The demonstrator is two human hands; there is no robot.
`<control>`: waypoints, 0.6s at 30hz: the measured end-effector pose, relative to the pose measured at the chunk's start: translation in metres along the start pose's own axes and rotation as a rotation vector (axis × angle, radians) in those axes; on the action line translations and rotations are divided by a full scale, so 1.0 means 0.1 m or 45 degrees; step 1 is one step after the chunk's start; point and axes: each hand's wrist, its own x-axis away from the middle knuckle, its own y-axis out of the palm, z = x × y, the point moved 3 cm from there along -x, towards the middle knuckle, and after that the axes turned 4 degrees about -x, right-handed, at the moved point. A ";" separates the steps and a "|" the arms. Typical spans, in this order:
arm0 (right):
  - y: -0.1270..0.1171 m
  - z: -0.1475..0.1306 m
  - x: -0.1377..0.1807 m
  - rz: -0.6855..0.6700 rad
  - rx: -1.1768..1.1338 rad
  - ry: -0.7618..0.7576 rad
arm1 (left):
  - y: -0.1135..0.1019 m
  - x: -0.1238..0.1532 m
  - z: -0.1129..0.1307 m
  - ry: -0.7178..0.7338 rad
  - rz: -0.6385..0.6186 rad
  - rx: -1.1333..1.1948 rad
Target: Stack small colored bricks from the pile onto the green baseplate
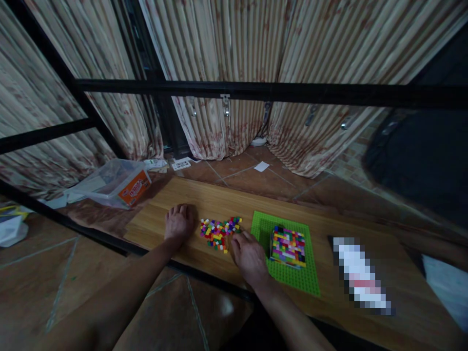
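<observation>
Small multicoloured toy bricks [218, 231] lie in a loose pile on the wooden table. To their left, my left hand [179, 223] rests on the tabletop, its fingers loosely bent and slightly apart, holding nothing that I can see. At the pile's right edge, my right hand [250, 256] has its fingers curled together and pointing down. Whatever lies between those fingertips is hidden. Just beyond that hand is a green studded baseplate [292, 280]. A rectangular block of joined bricks [288, 246] in many colours stands on it.
The wooden table [226, 195] runs across the view. A dark object with a blurred-out surface [361, 275] lies on its right part. Beyond the left end, a clear plastic box [117, 183] with an orange label sits on the floor. Black metal bars [256, 90] cross before curtains [241, 44].
</observation>
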 end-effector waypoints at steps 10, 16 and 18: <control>-0.63 0.22 0.34 0.200 -0.510 -0.010 | 0.01 -0.03 -0.02 -0.019 -0.047 0.004; -1.10 0.75 0.55 0.359 -0.532 0.357 | 0.01 -0.04 -0.02 -0.019 -0.041 -0.008; -1.21 0.93 0.63 0.403 -0.518 0.467 | 0.01 -0.04 -0.02 -0.010 -0.044 -0.023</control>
